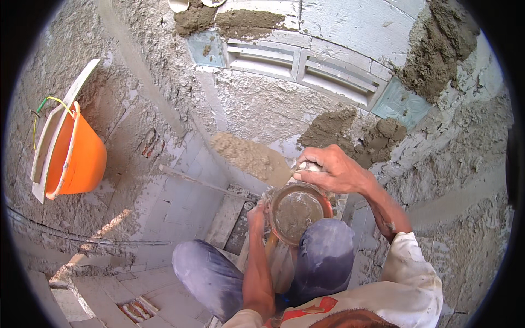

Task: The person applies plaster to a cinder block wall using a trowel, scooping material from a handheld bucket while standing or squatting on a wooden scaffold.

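Note:
My right hand point(338, 170) is closed round the pale, mortar-smeared handle of a trowel point(256, 162). Wet grey mortar covers most of the trowel's blade, which points left toward the rough wall. Just below it stands a small round bucket point(330, 206) with a reddish rim, holding grey mortar point(297, 212). The bucket sits between my knees, and my left hand point(257, 217) grips its left side; part of those fingers is hidden behind the rim.
An orange bucket point(90, 156) with pale boards point(50, 145) across its mouth is at the left. Ahead, slotted vent blocks point(261, 61) sit in the wall between bluish panes point(402, 104). Mortar heaps point(437, 49) cling nearby. A thin strip point(202, 181) lies left of the bucket.

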Demonstrator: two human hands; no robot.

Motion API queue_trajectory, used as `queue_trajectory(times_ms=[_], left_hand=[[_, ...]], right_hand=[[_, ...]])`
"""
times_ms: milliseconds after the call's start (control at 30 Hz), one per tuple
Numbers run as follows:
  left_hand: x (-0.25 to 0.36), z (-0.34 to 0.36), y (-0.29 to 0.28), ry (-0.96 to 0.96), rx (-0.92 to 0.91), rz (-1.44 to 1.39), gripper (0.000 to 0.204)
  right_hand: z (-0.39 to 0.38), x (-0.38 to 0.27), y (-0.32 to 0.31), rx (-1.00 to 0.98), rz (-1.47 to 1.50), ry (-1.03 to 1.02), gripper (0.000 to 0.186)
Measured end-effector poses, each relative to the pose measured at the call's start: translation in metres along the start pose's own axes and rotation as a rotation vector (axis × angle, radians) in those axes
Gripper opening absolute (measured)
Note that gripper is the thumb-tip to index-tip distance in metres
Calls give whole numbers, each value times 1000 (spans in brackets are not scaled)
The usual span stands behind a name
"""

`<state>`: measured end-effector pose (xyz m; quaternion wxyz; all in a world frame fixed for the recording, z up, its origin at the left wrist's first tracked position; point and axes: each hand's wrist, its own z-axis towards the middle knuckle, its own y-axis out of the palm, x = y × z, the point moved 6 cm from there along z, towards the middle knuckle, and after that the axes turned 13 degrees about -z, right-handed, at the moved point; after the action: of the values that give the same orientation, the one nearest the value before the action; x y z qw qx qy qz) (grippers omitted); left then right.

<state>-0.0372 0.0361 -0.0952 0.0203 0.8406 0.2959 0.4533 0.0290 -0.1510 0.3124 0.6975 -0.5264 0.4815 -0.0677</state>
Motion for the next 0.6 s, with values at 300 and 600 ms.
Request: queue_trajectory(times_ms=[300,600], left_hand=[[-1,-18,17,112,-62,154,37],[22,-26,26,-62,-103,235,37]], right_hand=[[103,77,-150,55,413,137,24],[-117,143,-110,542,260,615,29]])
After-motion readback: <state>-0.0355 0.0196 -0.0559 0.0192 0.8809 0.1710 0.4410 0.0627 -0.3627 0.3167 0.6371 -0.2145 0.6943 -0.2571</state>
